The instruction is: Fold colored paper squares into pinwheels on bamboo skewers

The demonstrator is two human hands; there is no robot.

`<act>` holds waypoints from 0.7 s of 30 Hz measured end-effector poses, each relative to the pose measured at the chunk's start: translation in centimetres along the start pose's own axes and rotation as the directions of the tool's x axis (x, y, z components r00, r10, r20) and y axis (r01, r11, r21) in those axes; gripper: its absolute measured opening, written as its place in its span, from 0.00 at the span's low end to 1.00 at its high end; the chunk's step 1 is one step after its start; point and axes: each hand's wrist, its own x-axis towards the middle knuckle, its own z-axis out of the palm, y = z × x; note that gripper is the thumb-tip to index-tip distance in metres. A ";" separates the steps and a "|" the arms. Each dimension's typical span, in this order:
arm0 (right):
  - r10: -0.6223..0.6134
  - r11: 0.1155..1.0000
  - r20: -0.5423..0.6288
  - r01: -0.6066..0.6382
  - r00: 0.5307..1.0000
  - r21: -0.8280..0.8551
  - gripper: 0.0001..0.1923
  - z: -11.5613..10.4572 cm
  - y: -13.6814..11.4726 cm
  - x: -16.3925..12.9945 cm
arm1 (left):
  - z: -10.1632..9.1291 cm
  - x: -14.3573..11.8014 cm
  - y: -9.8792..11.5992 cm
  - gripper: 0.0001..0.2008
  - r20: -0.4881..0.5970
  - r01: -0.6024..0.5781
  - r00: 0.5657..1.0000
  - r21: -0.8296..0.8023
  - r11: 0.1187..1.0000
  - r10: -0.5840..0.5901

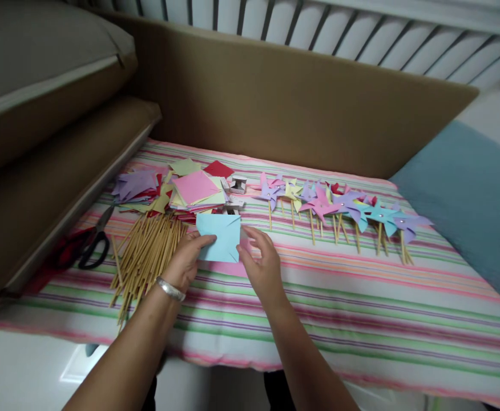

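Observation:
A light blue paper square [222, 231] with diagonal slits at its corners is in my left hand [189, 254], the thumb lying on top and the other fingers hidden beneath. My right hand [262, 260] is at the square's right edge, its thumb touching the lower right corner and its fingers apart from the thumb. A pink paper piece [226, 269] shows below the blue one. Close to my left hand lies a loose heap of thin wooden sticks [142, 257]. Just beyond the blue square is a stack of coloured paper squares [194, 188].
Black-handled scissors [91, 242] rest left of the sticks. Purple cut papers [135, 185] lie at the back left. Small open boxes [238, 184] stand beside the stack. Several finished pinwheels [322, 204] lie in a row at right. A brown panel [275, 108] bounds the striped cloth [361, 319].

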 end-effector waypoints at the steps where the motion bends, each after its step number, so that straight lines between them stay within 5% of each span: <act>1: -0.106 0.991 0.042 0.109 0.993 -0.076 0.19 -0.2 -0.1 -0.2 | -0.3 0.1 0.3 0.11 0.003 -0.011 1.000 -0.005 1.000 0.011; 6: -0.299 0.913 0.257 0.354 0.919 -0.204 0.22 -0.4 -0.2 -0.7 | -1.1 0.3 1.2 0.10 -0.018 0.001 1.000 -0.035 0.999 -0.002; 13: -0.312 0.896 0.258 0.373 0.914 -0.241 0.09 0.2 -0.1 -0.7 | -0.9 -0.3 1.3 0.10 0.018 0.018 1.000 0.029 0.999 -0.018; 21: -0.246 0.928 0.190 0.287 0.951 -0.237 0.05 0.3 0.0 -0.6 | -0.2 -0.4 0.5 0.12 -0.040 0.000 0.999 0.128 0.992 0.005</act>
